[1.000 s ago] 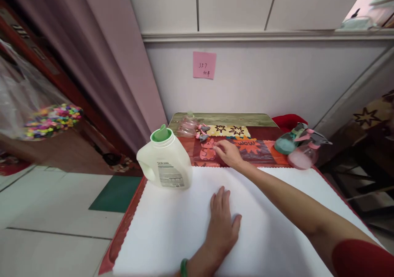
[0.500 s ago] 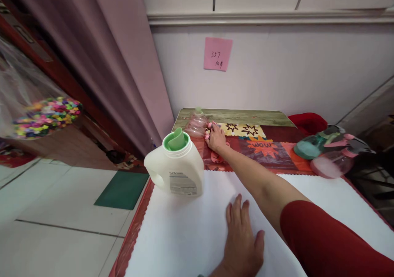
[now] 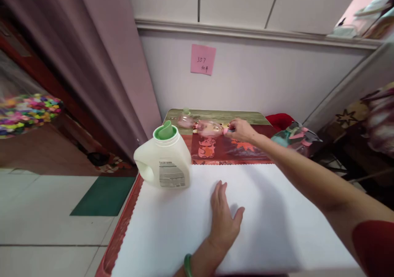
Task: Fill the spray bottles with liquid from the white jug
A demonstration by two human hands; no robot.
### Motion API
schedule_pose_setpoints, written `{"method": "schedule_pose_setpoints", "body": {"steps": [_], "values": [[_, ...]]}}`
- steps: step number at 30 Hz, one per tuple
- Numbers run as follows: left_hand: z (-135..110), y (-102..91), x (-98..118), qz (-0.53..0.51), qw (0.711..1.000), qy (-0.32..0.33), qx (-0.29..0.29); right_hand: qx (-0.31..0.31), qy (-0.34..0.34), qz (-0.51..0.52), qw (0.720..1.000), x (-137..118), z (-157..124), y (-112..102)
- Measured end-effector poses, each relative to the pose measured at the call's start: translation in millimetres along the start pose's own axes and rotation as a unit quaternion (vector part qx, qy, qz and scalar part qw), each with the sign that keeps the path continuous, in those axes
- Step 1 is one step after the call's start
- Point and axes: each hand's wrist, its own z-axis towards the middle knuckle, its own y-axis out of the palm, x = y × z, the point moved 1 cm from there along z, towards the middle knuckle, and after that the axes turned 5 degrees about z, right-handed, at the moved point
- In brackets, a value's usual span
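Observation:
My right hand [image 3: 242, 130] reaches to the far part of the table and is closed around the pink neck end of a clear pinkish plastic bottle [image 3: 209, 128]. That bottle lies or hangs on its side, its body pointing left. Close to its left end is another clear pinkish bottle [image 3: 185, 120] with a green top. My left hand [image 3: 223, 217], with a green bangle at the wrist, is open and empty over the white sheet [image 3: 172, 223]; whether it touches the sheet I cannot tell. Left of it stands a white jug [image 3: 174, 162] with a green spout.
Green and pink spray bottles [image 3: 297, 139] stand at the right edge, near a red object [image 3: 279, 121]. A wall with a pink note [image 3: 203, 59] rises behind the table. To the left are a curtain [image 3: 113, 55] and a bag of colourful pieces [image 3: 33, 111].
My right hand has moved right, drawing the held bottle away from the green-topped one. My left hand has shifted slightly, fingers still extended. The view has swung to the right.

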Motion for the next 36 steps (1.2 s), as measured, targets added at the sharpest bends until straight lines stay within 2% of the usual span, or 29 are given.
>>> {"method": "schedule_pose_setpoints", "body": {"steps": [4, 7, 9, 12, 13, 14, 16, 17, 18, 19, 20, 22, 23, 24, 25, 27, 29, 30, 32, 34, 36], "values": [[25, -9.9, 20, -0.079, 0.992, 0.018, 0.093, -0.065, -0.031, 0.01, 0.997, 27, -38, -54], [54, -23.1, 37, -0.161, 0.979, 0.001, 0.126, -0.123, -0.019, 0.057, 0.991, 27, -63, -78], [72, -30.3, 44, -0.283, 0.952, -0.034, 0.108, -0.167, -0.021, 0.069, 0.983, 18, -76, -91], [88, -34.6, 52, -0.465, 0.878, -0.108, 0.025, -0.21, -0.035, 0.066, 0.975, -2, -86, -112], [90, -34.9, 53, -0.498, 0.857, -0.132, 0.003, -0.199, -0.046, 0.075, 0.976, -8, -88, -118], [90, -34.8, 55, -0.518, 0.841, -0.152, -0.005, -0.162, -0.057, 0.097, 0.98, -13, -90, -124], [89, -34.1, 57, -0.527, 0.833, -0.171, 0.007, -0.006, -0.062, 0.181, 0.982, -20, -96, -130], [88, -33.5, 58, -0.526, 0.832, -0.173, 0.019, 0.093, -0.046, 0.244, 0.964, -20, -101, -129], [87, -32.6, 60, -0.525, 0.833, -0.173, 0.032, 0.176, -0.013, 0.313, 0.933, -20, -108, -123], [86, -31.5, 61, -0.521, 0.835, -0.171, 0.045, 0.233, 0.033, 0.388, 0.891, -19, -116, -113], [85, -30.3, 63, -0.514, 0.839, -0.167, 0.06, 0.237, 0.088, 0.465, 0.848, -18, -124, -99], [83, -27.3, 66, -0.488, 0.854, -0.154, 0.09, 0.113, 0.195, 0.566, 0.793, -21, -140, -65], [82, -25.5, 67, -0.476, 0.861, -0.149, 0.101, 0.059, 0.215, 0.611, 0.759, -25, -147, -50], [81, -23.5, 68, -0.461, 0.869, -0.141, 0.108, 0.032, 0.217, 0.653, 0.725, -29, -152, -38], [79, -21.7, 68, -0.438, 0.883, -0.127, 0.11, 0.031, 0.216, 0.682, 0.698, -34, -155, -28], [75, -19.1, 65, -0.349, 0.928, -0.069, 0.113, 0.086, 0.23, 0.72, 0.649, -41, -156, -18], [72, -19.1, 62, -0.198, 0.97, 0.036, 0.137, 0.159, 0.263, 0.737, 0.602, -45, -153, -16], [70, -20.0, 60, -0.113, 0.975, 0.103, 0.159, 0.185, 0.279, 0.744, 0.579, -46, -152, -16], [67, -23.0, 58, 0.029, 0.95, 0.235, 0.203, 0.207, 0.297, 0.764, 0.535, -48, -150, -18], [63, -26.4, 59, 0.113, 0.904, 0.348, 0.221, 0.202, 0.3, 0.789, 0.496, -48, -150, -20], [61, -29.7, 62, 0.127, 0.884, 0.397, 0.212, 0.184, 0.299, 0.805, 0.478, -48, -153, -23]]}}
